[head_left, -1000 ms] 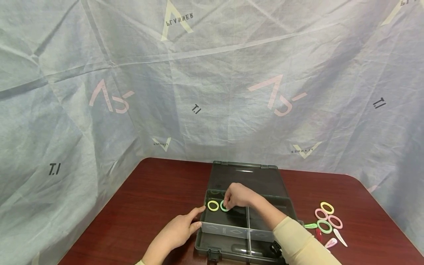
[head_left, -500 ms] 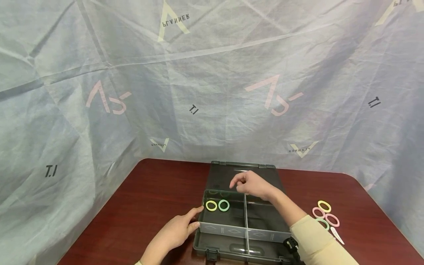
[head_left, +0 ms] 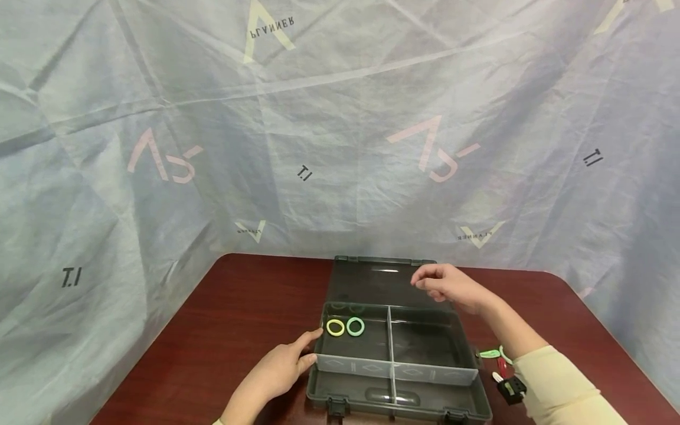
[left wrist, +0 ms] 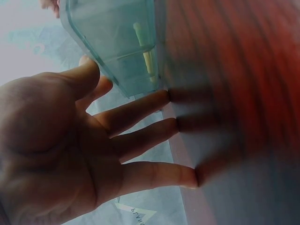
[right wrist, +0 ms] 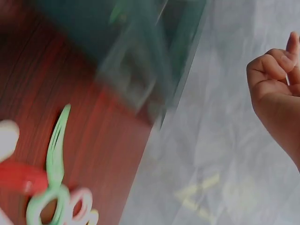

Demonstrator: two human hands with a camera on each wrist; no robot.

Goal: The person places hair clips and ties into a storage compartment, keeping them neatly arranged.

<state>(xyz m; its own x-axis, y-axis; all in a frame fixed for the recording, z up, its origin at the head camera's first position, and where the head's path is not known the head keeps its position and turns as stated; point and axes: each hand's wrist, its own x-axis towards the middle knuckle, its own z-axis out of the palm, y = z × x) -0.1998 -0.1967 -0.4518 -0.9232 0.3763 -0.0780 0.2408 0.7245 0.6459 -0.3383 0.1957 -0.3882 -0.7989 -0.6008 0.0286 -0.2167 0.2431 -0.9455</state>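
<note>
A dark translucent plastic organizer box [head_left: 393, 358] lies with its lid [head_left: 366, 283] folded back. My left hand [head_left: 278, 366] touches the box's left side, its fingers mostly straight in the left wrist view. Inside the back left compartment are a yellow hair tie [head_left: 335, 327] and a green hair tie [head_left: 355, 326], side by side. Above the lid's right side my right hand [head_left: 448, 286] is in the air with loosely bent fingers, holding nothing. In the right wrist view, a green hair clip [right wrist: 56, 150], a red hair clip [right wrist: 23, 178] and another green hair tie [right wrist: 35, 211] lie on the table.
Pale dividers [head_left: 390, 336] split the box into compartments. A pink hair tie [right wrist: 83, 206] lies beside the loose green one, partly cropped. My right sleeve [head_left: 558, 383] hides part of the loose pile in the head view. Grey printed cloth [head_left: 340, 147] hangs behind the red-brown table [head_left: 255, 295].
My right hand has let go of the green hair tie, leaving it next to the yellow one. It has risen and moved right. The left hand stays at the box.
</note>
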